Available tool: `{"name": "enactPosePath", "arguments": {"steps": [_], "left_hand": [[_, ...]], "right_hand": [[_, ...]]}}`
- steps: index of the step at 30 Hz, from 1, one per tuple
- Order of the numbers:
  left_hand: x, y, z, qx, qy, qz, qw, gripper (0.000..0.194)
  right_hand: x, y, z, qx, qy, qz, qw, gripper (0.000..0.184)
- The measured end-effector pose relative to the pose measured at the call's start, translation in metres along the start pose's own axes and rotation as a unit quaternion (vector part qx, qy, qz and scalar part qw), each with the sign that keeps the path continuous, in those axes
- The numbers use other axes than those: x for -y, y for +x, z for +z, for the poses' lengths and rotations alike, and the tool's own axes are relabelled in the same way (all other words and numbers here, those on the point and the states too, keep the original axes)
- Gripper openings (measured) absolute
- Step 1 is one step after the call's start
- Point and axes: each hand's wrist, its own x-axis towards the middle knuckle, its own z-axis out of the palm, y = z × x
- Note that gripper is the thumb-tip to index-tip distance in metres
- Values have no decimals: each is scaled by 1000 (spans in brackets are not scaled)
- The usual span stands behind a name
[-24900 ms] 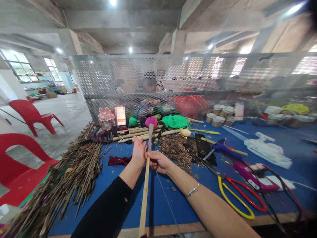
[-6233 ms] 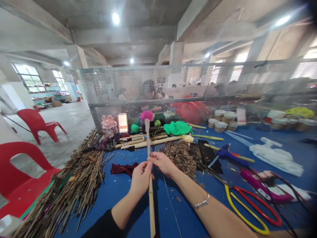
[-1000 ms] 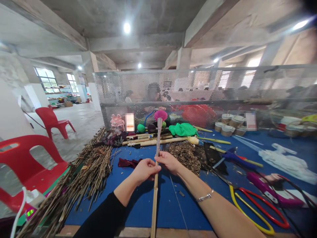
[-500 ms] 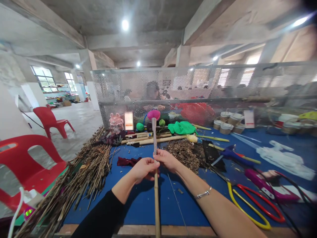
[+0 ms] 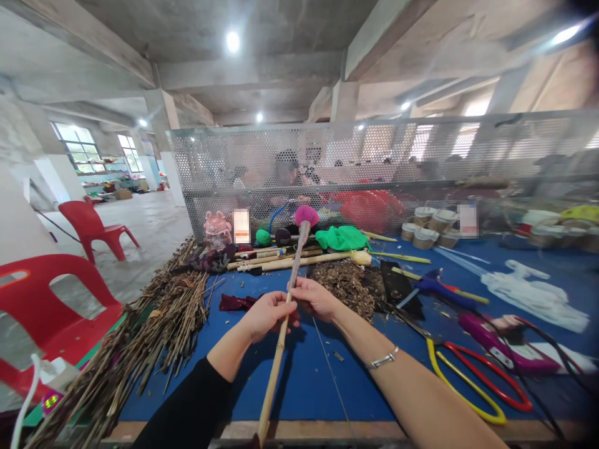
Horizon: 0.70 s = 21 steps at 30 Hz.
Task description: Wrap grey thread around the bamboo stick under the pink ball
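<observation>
A long bamboo stick (image 5: 274, 362) runs from the table's front edge away from me, tilted to the right. At its far end sits a bright pink ball (image 5: 307, 216), and a thin greyish wrapping (image 5: 298, 254) covers the stick's upper part. My left hand (image 5: 270, 315) is closed round the bare bamboo just below the wrapping. Close above it, my right hand (image 5: 314, 299) pinches the stick at the wrapping's lower end. The fingertips of both hands nearly touch. Dark red cloth (image 5: 236, 303) lies left of my left hand.
Thin dry twigs (image 5: 159, 324) are heaped at left, brown chips (image 5: 349, 287) beyond my right hand. Scissors (image 5: 472, 380) with red and yellow handles and a purple tool (image 5: 508, 343) lie right. Bamboo sticks (image 5: 299, 262) and green cloth (image 5: 341, 237) lie before a perforated metal screen (image 5: 374, 143).
The stick has tilted: its pink ball moved right and its near end moved left. Both hands have shifted slightly left with it, still gripping.
</observation>
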Motion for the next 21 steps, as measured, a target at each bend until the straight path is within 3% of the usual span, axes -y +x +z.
{"name": "enactPosePath", "arguments": {"steps": [4, 10, 12, 16, 18, 21], "left_hand": [[2, 5, 0, -70, 71, 56, 993, 34], [-2, 1, 12, -23, -103, -33, 994, 31], [0, 1, 11, -33, -50, -23, 998, 32], [7, 5, 3, -95, 116, 75, 986, 35], [7, 5, -1, -67, 93, 57, 992, 36], [3, 2, -2, 6, -18, -25, 1000, 35]], "right_hand": [[3, 1, -1, -34, -36, -19, 999, 40], [1, 0, -4, -54, -3, -1, 999, 42], [0, 2, -2, -64, -14, 10, 998, 42], [1, 4, 3, -73, -52, -4, 996, 42], [2, 2, 3, -63, -49, -8, 997, 42], [4, -3, 0, -24, -18, 1, 1000, 42]]}}
